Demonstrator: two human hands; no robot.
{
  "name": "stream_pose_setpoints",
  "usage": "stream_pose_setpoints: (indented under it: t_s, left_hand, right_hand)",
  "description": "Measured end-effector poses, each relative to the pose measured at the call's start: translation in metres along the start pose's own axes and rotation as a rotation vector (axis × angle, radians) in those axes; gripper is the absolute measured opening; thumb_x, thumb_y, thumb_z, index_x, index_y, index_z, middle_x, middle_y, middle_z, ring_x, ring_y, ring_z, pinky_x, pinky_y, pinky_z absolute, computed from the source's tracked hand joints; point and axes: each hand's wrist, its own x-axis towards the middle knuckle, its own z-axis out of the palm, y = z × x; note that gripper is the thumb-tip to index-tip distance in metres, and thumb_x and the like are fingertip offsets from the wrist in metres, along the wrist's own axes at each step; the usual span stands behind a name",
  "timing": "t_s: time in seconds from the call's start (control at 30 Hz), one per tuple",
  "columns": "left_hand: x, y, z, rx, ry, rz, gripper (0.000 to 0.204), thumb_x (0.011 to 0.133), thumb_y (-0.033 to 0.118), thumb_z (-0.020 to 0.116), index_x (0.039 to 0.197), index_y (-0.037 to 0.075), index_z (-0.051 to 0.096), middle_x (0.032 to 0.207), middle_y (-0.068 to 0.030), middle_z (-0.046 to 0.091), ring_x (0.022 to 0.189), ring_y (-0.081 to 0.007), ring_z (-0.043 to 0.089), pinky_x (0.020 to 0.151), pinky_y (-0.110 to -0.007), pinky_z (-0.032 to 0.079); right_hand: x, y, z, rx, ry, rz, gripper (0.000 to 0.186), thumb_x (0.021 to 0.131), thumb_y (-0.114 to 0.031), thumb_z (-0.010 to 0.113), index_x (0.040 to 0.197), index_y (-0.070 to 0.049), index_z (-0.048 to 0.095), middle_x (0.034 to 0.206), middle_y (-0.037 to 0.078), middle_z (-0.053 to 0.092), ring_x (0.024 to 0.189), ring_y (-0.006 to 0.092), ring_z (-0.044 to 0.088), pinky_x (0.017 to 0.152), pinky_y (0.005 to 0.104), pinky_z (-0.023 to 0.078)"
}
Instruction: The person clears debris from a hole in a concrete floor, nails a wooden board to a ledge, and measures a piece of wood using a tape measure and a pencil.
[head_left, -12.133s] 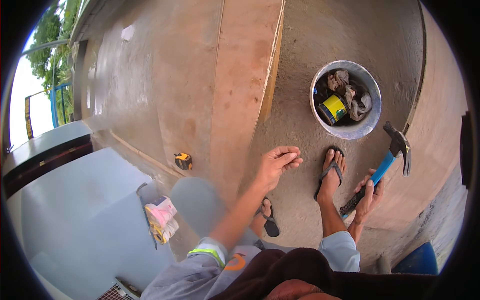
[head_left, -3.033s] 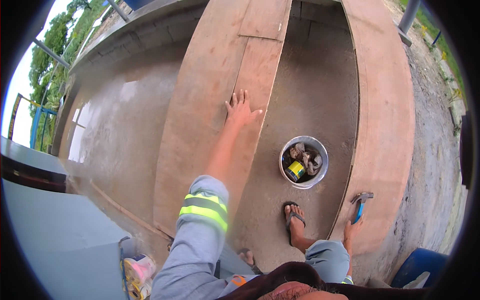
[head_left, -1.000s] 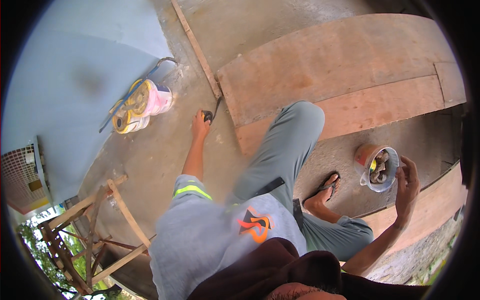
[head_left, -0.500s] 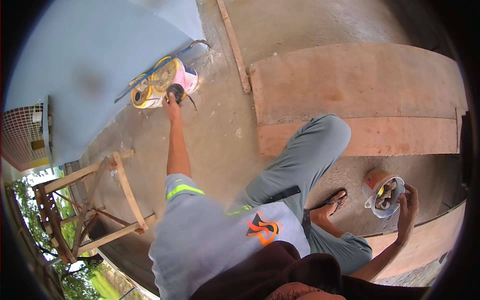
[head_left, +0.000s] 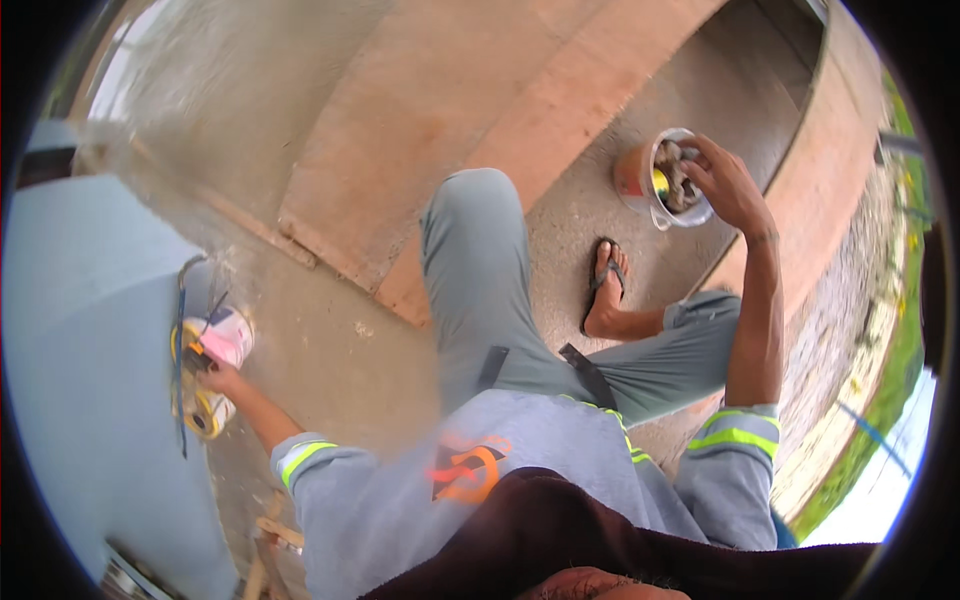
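Left hand (head_left: 219,378) grips the tape (head_left: 196,356), now moved to the tubs (head_left: 234,335); whether right hand (head_left: 735,190) by the bucket (head_left: 630,172) holds anything, I can't tell.

We have the round, grey-rimmed bucket (head_left: 632,178) between the broad brown plywood sheet (head_left: 400,130) and, at our right, the long brown plywood strip (head_left: 815,190). At our left, the pink-and-white cylindrical pail (head_left: 235,337) stands beside the flat pale-blue wall (head_left: 90,300).

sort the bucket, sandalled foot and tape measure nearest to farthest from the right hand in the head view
1. bucket: just left of the right hand
2. sandalled foot: below the bucket in the picture
3. tape measure: far left, in the left hand
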Motion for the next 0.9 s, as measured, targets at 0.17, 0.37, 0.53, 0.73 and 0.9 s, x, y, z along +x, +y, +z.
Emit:
stream_pose_setpoints:
  t_s: [0.17, 0.37, 0.53, 0.73, 0.9]
  left_hand:
    - [0.009, 0.05, -0.006, 0.241, -0.289, 0.023, 0.041, 0.081, 0.029, 0.076, 0.097, -0.009, 0.069, 0.087, -0.0214, 0.072, 0.079, -0.0369, 0.07, 0.071, -0.042, 0.056]
    - [-0.017, 0.105, -0.001, -0.314, -0.375, -0.757, 0.044, 0.088, 0.018, 0.061, 0.125, -0.004, 0.057, 0.128, -0.0213, 0.054, 0.113, -0.0348, 0.057, 0.091, -0.046, 0.052]
    - [-0.106, 0.288, 0.021, -0.81, -1.278, -0.299, 0.051, 0.098, 0.026, 0.055, 0.14, 0.0, 0.045, 0.135, -0.0177, 0.055, 0.13, -0.0297, 0.049, 0.105, -0.043, 0.043]
    - [-0.069, 0.542, 0.007, -0.305, -1.556, 0.291, 0.056, 0.101, 0.032, 0.052, 0.144, -0.001, 0.04, 0.143, -0.0187, 0.048, 0.132, -0.029, 0.047, 0.109, -0.039, 0.038]
    - [-0.206, 0.705, -0.004, -0.338, -1.482, 0.867, 0.062, 0.094, 0.032, 0.062, 0.141, -0.004, 0.043, 0.144, -0.024, 0.047, 0.136, -0.0335, 0.042, 0.112, -0.04, 0.033]
  right_hand:
    - [-0.016, 0.011, 0.01, 0.097, 0.144, -0.014, 0.035, 0.092, -0.025, 0.059, 0.119, -0.002, 0.062, 0.093, 0.016, 0.07, 0.081, 0.0278, 0.068, 0.075, 0.0355, 0.052]
    - [0.009, -0.004, 0.155, 1.138, 0.751, 0.342, 0.019, 0.092, -0.016, 0.057, 0.098, 0.002, 0.059, 0.075, 0.008, 0.063, 0.062, 0.0129, 0.06, 0.059, 0.0289, 0.049]
    - [0.03, 0.013, 0.34, 1.305, 0.588, 0.861, 0.043, 0.089, -0.013, 0.055, 0.129, 0.002, 0.05, 0.108, 0.017, 0.062, 0.095, 0.0239, 0.062, 0.082, 0.036, 0.051]
    - [0.039, -0.032, 0.359, 1.483, 0.291, 0.617, 0.057, 0.089, -0.023, 0.061, 0.137, 0.003, 0.045, 0.13, 0.026, 0.056, 0.123, 0.0336, 0.055, 0.102, 0.04, 0.043]
    - [0.035, -0.024, 0.367, 1.653, 0.259, 0.653, 0.048, 0.09, -0.019, 0.062, 0.13, 0.005, 0.052, 0.124, 0.022, 0.062, 0.117, 0.0304, 0.058, 0.1, 0.0378, 0.044]
